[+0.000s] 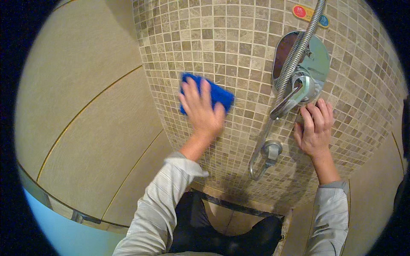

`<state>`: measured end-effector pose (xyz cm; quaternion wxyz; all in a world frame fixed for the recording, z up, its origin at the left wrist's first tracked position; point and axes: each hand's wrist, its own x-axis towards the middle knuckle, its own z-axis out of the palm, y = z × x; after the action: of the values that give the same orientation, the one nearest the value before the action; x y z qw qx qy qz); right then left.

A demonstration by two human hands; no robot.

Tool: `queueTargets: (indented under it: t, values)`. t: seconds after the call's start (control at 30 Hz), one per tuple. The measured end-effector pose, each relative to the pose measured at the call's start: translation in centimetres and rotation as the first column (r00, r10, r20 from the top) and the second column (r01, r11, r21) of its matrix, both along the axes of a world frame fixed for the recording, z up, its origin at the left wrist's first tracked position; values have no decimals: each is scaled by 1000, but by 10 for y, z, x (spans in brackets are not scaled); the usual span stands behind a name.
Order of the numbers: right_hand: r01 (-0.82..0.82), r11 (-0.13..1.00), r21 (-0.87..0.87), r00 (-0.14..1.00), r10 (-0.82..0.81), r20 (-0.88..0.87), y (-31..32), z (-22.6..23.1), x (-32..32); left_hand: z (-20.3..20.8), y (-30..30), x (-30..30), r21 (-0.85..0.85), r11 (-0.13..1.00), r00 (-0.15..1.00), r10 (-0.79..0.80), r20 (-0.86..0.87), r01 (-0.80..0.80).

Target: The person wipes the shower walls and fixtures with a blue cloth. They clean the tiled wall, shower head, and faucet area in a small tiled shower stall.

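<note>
My left hand (201,112) presses a folded blue cleaning cloth (220,94) against the mosaic-tiled wall (239,59), its fingers spread over the cloth. To the right, a chrome shower mixer (322,64) with an oval plate and a lever handle (294,99) is fixed to the wall. Just below that plate is my right hand (317,128), empty, with its fingers slightly bent and the tips at the tiles. A flexible metal shower hose (294,59) runs down across the mixer. It curves up into a round wall outlet (272,149) below.
Large beige panels (85,85) form the side wall at the left. A red, yellow and blue label (305,13) sits above the mixer. My dark-trousered legs (213,239) stand close to the foot of the wall. A pale blue surface (64,226) shows at the lower left.
</note>
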<state>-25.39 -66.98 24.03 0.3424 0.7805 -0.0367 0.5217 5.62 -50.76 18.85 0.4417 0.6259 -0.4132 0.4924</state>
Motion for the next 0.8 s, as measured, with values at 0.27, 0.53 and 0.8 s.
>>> queueTargets:
  t: [0.27, 0.53, 0.8]
  values:
    - [12, 1000, -26, 1000, -12, -18, -4, 5, -3, -8, -12, -29, 348, 927, 921, -250, 297, 140]
    - [29, 1000, -10, 1000, -30, -3, -2, 1, -5, 9, 20, 39, -128, 989, 978, 47, -201, -74]
    - [28, 998, -55, 1000, -28, -11, -3, 3, 4, -102, -19, -43, 104, 990, 994, -98, 55, 92]
